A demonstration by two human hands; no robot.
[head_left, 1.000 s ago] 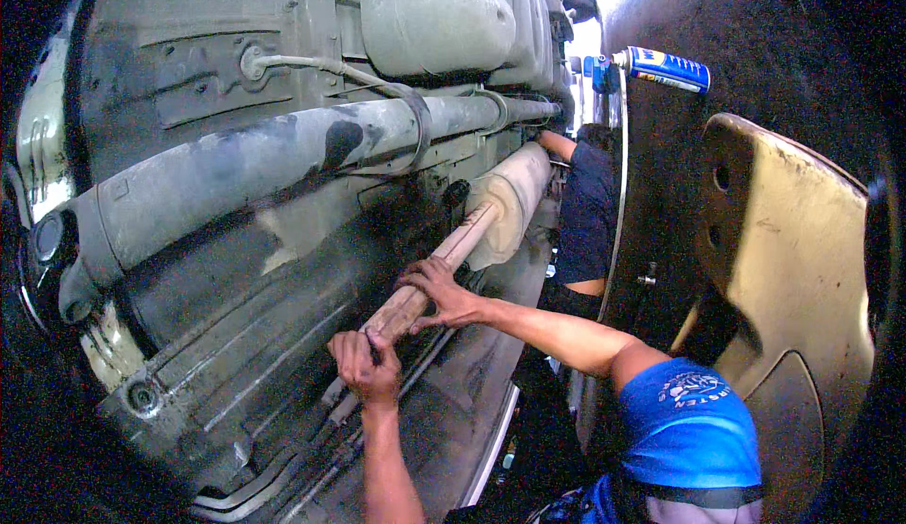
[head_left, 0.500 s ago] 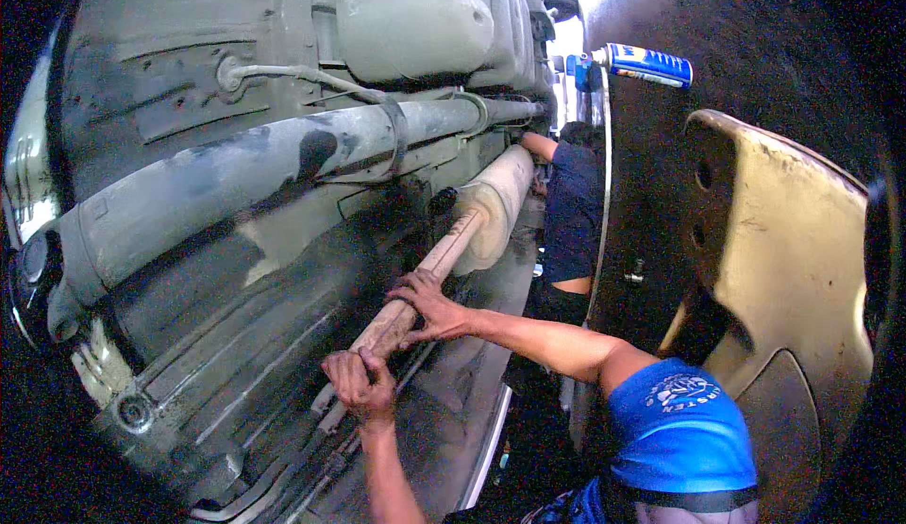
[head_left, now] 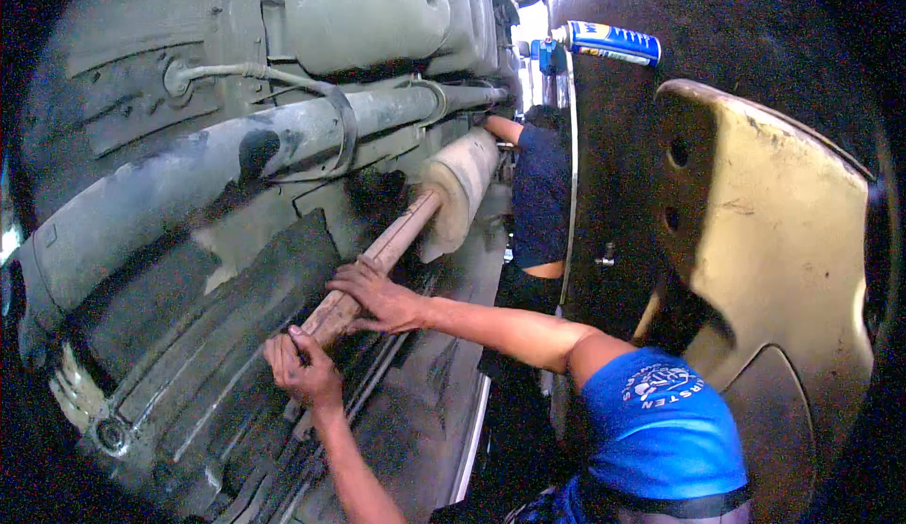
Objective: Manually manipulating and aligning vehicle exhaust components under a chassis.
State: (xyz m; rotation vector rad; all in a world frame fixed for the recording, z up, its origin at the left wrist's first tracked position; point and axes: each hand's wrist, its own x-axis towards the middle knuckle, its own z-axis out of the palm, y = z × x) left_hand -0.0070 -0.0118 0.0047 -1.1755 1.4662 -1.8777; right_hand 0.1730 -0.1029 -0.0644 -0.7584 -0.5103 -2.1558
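A rusty, tan exhaust pipe (head_left: 406, 229) slants under a vehicle's underbody, with a fat round muffler (head_left: 462, 180) toward its far end. My right hand (head_left: 376, 296) wraps over the pipe, its fingers on top and its thumb below. Closer to me, my left hand (head_left: 306, 369) is closed round the pipe's near end, thumb uppermost. Both hands are smudged with dirt. Beside the muffler's far end, a co-worker in a dark shirt (head_left: 540, 184) has an arm raised to the pipe area; that hand is mostly hidden.
A thick grey tube (head_left: 302, 133) runs across the underbody, held by a strap (head_left: 347, 128). Above it bulges a rounded tank (head_left: 368, 15). On the right, a blue spray can (head_left: 615, 43) stands near a large yellowish metal lift arm (head_left: 783, 213).
The view has shifted, so most things sit further left in the picture. Both hands keep the same hold on the exhaust pipe. The co-worker stays beside the muffler.
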